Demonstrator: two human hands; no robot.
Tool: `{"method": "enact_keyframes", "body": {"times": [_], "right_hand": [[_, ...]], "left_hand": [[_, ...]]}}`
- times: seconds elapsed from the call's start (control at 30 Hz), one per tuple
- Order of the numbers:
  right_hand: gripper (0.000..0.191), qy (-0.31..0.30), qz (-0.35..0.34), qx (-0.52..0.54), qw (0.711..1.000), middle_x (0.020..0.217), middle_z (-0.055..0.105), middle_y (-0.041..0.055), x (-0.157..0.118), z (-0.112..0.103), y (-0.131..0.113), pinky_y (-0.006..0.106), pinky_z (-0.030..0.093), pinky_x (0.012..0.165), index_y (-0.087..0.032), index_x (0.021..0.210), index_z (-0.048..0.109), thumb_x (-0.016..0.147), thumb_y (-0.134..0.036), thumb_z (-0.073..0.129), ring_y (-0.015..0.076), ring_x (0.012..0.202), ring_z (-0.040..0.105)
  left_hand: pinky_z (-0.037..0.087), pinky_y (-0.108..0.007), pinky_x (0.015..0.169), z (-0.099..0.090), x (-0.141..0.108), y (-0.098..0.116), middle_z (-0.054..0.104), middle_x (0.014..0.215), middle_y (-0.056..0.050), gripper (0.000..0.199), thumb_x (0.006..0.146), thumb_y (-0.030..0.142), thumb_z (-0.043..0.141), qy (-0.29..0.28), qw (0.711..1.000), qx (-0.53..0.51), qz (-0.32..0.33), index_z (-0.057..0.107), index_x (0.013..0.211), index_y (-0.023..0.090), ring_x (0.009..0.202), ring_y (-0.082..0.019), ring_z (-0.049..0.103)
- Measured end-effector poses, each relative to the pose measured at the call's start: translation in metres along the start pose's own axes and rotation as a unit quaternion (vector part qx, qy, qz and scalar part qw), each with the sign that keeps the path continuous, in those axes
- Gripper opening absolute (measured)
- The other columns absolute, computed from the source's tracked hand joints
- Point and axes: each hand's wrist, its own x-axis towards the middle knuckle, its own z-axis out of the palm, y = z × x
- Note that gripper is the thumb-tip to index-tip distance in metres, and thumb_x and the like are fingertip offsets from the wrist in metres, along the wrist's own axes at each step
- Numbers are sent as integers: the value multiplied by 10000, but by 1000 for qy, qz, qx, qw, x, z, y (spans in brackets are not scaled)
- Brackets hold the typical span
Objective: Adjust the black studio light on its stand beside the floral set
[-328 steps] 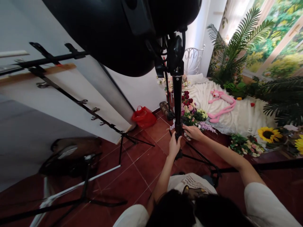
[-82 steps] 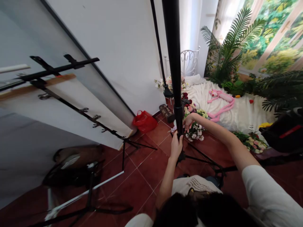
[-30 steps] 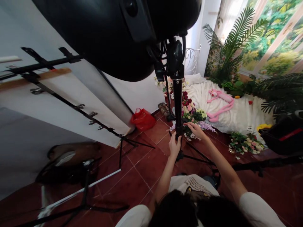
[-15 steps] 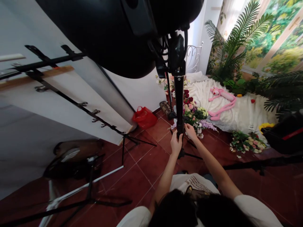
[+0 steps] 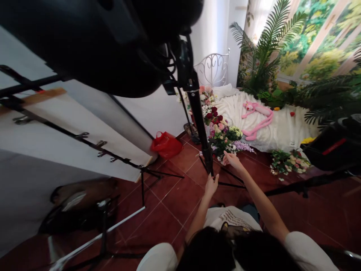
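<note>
A black light stand [image 5: 199, 120] rises in front of me, leaning a little to the left, with a large black lamp housing [image 5: 93, 49] on top that fills the upper left. My left hand [image 5: 211, 184] is closed around the lower part of the stand's pole, thumb and fingers on either side of it. To the right of the pole, off it, my right hand [image 5: 231, 159] has its fingers apart and holds nothing. The stand's legs spread on the red tiled floor [image 5: 169, 203] beyond my hands.
Flower bunches [image 5: 218, 128] lie behind the stand, beside a white fur-covered bed [image 5: 282, 131] with a pink plush toy [image 5: 262, 110]. Left are a red bag [image 5: 167, 145] and a white panel [image 5: 107, 150] on a stand. Another black lamp [image 5: 324, 150] is at right.
My right hand has let go of the pole and moved right. My left hand sits lower on the pole. The view has shifted, and the lamp and pole now appear further left and more tilted.
</note>
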Motion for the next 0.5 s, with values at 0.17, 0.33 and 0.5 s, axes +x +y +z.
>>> {"method": "enact_keyframes", "body": {"times": [0.17, 0.33, 0.5], "right_hand": [[509, 189, 54, 150, 969, 533, 638, 45, -65, -66, 61, 246, 501, 524, -178, 579, 543, 745, -654, 613, 131, 464, 587], [443, 369, 55, 239, 896, 563, 649, 39, -136, -121, 99, 245, 520, 521, -190, 588, 538, 765, -579, 654, 132, 475, 603], [299, 497, 24, 398, 771, 571, 637, 8, -202, -158, 111, 256, 552, 601, -206, 641, 535, 855, -400, 612, 119, 494, 606]], "left_hand": [[515, -343, 819, 39, 12, 27, 721, 1006, -146, 449, 858, 513, 520, -125, 991, -9, 45, 594, 1121, 156, 893, -234, 698], [496, -362, 903, 102, 2, 105, 715, 1037, -92, 361, 898, 459, 474, -277, 943, -36, 182, 602, 1113, 199, 974, -208, 677], [438, -334, 1015, 171, -30, 185, 654, 1203, -73, 348, 930, 416, 428, -430, 837, -95, 325, 578, 1173, 217, 1129, -166, 611]]}}
